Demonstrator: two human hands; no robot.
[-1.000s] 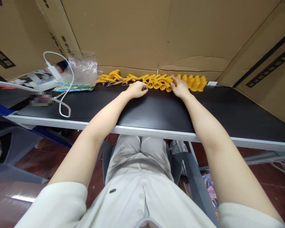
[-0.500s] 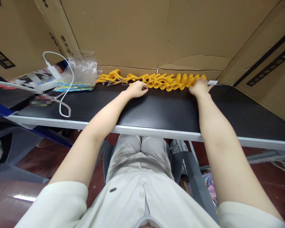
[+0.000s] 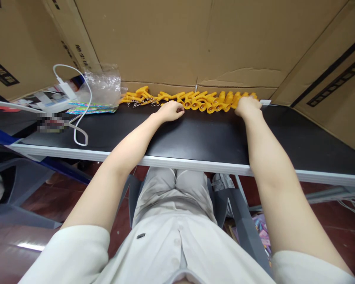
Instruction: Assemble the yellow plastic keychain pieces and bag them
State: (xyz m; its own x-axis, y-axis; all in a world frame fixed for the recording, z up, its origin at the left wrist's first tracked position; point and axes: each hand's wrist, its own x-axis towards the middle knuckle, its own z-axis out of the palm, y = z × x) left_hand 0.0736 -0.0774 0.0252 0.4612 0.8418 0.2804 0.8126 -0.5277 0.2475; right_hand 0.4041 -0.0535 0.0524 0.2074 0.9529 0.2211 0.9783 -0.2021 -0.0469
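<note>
Yellow pieces (image 3: 209, 104) line the back of the desk (image 3: 195, 136), evenly ranked mid-row, looser at left among coiled wires (image 3: 133, 104); ordering looks partial. The right hand (image 3: 248, 108) partly covers the right end, grip hidden; the left hand (image 3: 170, 111) rests curled beside the row, contents unclear.

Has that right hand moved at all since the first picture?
Yes. The right hand has moved to the right along the yellow pieces, ending much closer to the white tab, which stays put.
</note>
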